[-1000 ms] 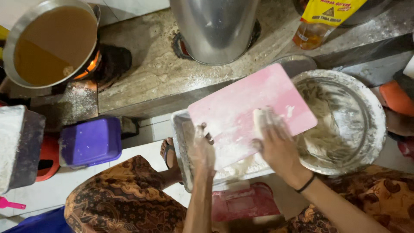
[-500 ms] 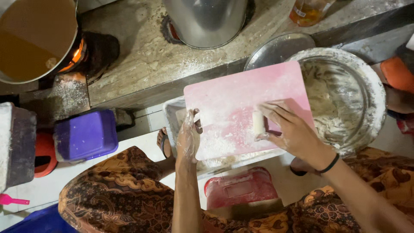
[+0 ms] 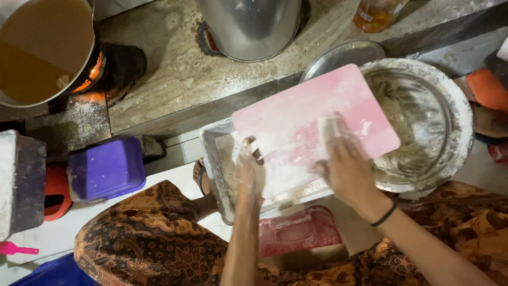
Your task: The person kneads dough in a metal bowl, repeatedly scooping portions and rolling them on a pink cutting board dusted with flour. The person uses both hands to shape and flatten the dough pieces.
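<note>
Mid-frame, the flour-dusted pink rectangular plastic board point(image 3: 312, 124) runs its long axis from lower left to upper right over a grey metal tray point(image 3: 214, 159), left hand point(image 3: 248, 172) clamped on its lower-left edge, right hand point(image 3: 346, 167) pressed flat with fingers together nearer the floury round metal bowl point(image 3: 455, 106).

The pink board point(image 3: 312, 119) hides most of the tray point(image 3: 211, 153) beneath; the top edge crops the steel pot point(image 3: 248, 26) and bottle point(image 3: 377, 13).

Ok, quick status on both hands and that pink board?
Left hand grips pink board edge. Right hand flat on it. Board tilted over tray, beside floury bowl.
</note>
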